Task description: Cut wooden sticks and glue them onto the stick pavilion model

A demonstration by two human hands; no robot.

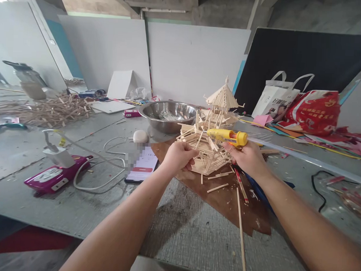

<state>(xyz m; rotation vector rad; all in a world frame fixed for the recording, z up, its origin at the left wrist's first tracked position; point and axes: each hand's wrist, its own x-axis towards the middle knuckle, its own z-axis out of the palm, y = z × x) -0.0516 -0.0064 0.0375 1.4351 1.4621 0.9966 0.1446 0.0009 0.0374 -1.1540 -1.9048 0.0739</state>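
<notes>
A pagoda-like model made of thin wooden sticks (215, 162) stands in front of me, with a pointed stick roof (225, 96) at its back. My left hand (181, 156) is closed in a pinch at the model's left side, on what looks like a thin wooden stick (200, 139). In my right hand (250, 157) is a yellow hot glue gun (228, 136), its nozzle pointing left over the model. A long, clear glue stick (310, 156) runs out of the gun's rear toward the right. Brown board (225, 204) lies beneath, with loose sticks (217, 188) on it.
A steel bowl (169, 125) sits behind the model. To the left are a phone (142, 165), a purple power strip (56, 176) with a white cable, a heap of sticks (57, 109) and a bottle (31, 83). Bags (314, 112) stand at right. One long stick (240, 232) crosses the front.
</notes>
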